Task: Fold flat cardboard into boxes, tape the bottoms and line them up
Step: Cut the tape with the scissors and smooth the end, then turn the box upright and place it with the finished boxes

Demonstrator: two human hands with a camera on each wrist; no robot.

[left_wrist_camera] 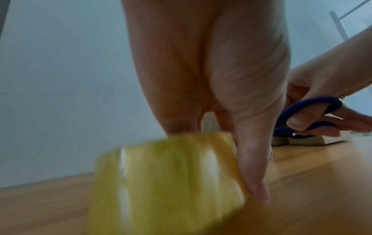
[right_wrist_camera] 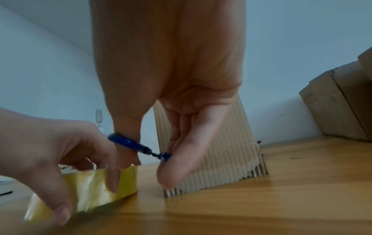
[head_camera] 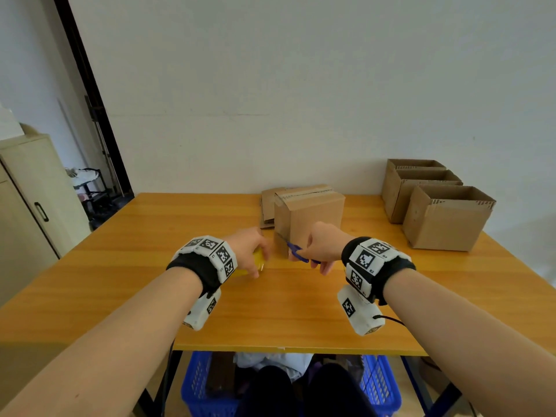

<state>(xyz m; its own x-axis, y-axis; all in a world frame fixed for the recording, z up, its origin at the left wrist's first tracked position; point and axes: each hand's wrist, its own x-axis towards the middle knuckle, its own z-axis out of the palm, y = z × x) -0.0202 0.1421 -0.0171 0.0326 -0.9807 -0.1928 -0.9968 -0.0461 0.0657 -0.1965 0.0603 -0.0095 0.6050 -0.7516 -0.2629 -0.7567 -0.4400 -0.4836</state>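
A folded cardboard box (head_camera: 310, 215) stands bottom up in the middle of the table, tape along its top seam. My left hand (head_camera: 249, 251) grips a yellow tape roll (head_camera: 257, 261) on the tabletop just left of the box; the roll (left_wrist_camera: 167, 179) looks blurred in the left wrist view. My right hand (head_camera: 322, 248) holds blue-handled scissors (head_camera: 298, 251) at the box's near lower corner, thumb and fingers through the handles (left_wrist_camera: 310, 116). In the right wrist view the scissors (right_wrist_camera: 138, 147) sit between the tape roll (right_wrist_camera: 86, 187) and the box's corrugated side (right_wrist_camera: 221, 151).
Three open boxes (head_camera: 445, 218) stand in a row at the table's right back. Flat cardboard (head_camera: 267, 206) lies behind the middle box. A cabinet (head_camera: 30, 200) is at the left, and a blue basket (head_camera: 198, 386) sits under the table (head_camera: 150, 236).
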